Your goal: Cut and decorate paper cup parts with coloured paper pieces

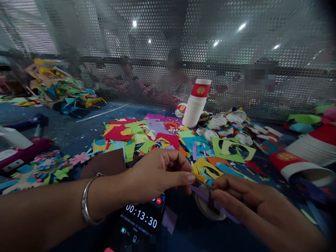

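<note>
My left hand (168, 171), with a silver bangle on its wrist, is closed in a pinch on a small yellow paper piece (198, 176). Close on its right, my right hand (246, 197) pinches a thin metal-looking tool (208, 186), whose tip meets the yellow paper; its exact kind cannot be made out. Below the fingers lie a purple paper strip (231, 214) and a round whitish disc (203, 206), partly covered. A phone (143, 213) with a lit call timer rests under my left forearm.
Coloured paper scraps (141, 136) spread ahead. A tall paper cup stack (194, 108) leans beside a pile of round discs (225, 122). More cups (301, 166) lie at right. At left are a purple hand tool (25, 154) and paper flowers (49, 164); a perforated screen (157, 45) stands behind.
</note>
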`<control>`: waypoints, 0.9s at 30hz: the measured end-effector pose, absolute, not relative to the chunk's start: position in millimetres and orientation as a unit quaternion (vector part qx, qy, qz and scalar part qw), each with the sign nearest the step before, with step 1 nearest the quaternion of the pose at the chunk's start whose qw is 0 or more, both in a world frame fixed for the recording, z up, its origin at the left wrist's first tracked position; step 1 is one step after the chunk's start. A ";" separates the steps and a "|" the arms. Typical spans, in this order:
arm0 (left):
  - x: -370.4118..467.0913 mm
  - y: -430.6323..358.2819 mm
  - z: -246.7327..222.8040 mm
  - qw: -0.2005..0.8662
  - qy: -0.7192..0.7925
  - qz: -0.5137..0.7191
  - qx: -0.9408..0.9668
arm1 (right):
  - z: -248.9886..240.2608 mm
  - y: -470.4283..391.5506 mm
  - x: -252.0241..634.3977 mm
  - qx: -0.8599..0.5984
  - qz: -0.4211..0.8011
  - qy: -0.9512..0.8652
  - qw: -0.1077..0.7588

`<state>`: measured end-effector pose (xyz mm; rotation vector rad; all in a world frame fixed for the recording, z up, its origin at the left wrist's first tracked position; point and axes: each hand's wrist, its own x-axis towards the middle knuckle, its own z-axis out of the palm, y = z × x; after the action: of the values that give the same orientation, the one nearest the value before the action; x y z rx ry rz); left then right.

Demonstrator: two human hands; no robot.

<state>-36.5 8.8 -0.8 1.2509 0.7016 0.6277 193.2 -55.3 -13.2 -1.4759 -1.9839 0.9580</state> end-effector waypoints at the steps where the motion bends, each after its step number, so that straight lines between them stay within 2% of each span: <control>1: -36.6 8.9 -0.9 0.709 0.318 0.280 0.564 | -13.3 -56.3 194.0 -0.538 0.357 -0.724 0.243; 27: -40.4 11.4 -6.5 0.734 0.321 0.253 0.543 | -16.5 -58.1 194.5 -0.545 0.323 -0.734 0.243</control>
<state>-40.4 11.4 -6.5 1.1934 0.7055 0.5569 194.5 -58.1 -16.5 -1.4895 -2.0059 0.8831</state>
